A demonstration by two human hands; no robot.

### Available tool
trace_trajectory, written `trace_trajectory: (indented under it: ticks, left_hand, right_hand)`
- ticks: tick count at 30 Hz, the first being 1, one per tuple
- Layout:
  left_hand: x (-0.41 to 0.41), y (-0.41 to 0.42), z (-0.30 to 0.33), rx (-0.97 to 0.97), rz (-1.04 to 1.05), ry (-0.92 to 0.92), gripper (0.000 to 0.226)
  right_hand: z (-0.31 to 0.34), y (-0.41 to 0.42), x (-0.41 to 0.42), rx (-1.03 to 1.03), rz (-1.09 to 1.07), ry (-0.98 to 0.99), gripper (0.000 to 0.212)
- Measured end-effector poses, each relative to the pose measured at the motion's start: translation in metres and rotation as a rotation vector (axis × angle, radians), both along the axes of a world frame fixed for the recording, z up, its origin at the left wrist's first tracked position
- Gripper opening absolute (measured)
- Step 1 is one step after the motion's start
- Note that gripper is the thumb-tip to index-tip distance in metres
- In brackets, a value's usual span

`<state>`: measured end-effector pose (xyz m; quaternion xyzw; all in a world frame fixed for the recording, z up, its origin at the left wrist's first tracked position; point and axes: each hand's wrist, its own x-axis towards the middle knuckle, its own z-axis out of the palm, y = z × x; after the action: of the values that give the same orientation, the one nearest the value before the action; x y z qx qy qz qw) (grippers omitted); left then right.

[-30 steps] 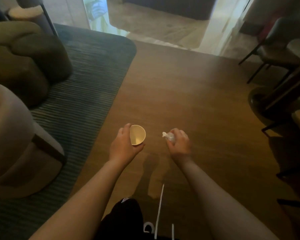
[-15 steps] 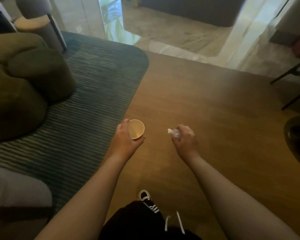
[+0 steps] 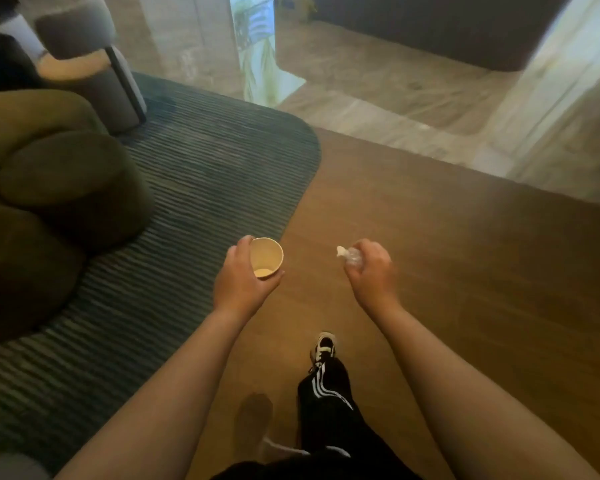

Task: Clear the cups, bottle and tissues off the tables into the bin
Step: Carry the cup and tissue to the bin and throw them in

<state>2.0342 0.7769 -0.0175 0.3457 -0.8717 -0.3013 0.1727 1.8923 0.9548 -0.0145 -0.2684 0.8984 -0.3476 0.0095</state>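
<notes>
Far left we see an olive sofa (image 3: 49, 188) on a striped dark rug (image 3: 194, 188). Our left hand (image 3: 241, 284) holds a paper cup (image 3: 265, 258) over the rug's edge, fingers curled round its side, thumb on the near rim, mouth tipped toward us. Our right hand (image 3: 369, 266) is held over the wood floor (image 3: 447, 254), fingers curled tight round a clear plastic bottle (image 3: 350, 257), white cap poking out left. Hands are well apart. Below, a black trouser leg (image 3: 326, 393) with white stripes and a sneaker (image 3: 324, 346) on the wood.
</notes>
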Motion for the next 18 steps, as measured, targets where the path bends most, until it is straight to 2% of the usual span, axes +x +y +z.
trace_trajectory:
  ticks: [8,18]
  left_hand:
    - [-0.216,-0.122,0.025,0.006,0.118,0.003,0.078]
    - [-0.403,-0.288,0.017,0.002,0.175,0.000,0.077]
  right_hand:
    - [0.020,-0.133,-0.234,0.045,0.121,0.036,0.009]
    - [0.014,-0.310,-0.430,0.021,0.189,0.043,0.010]
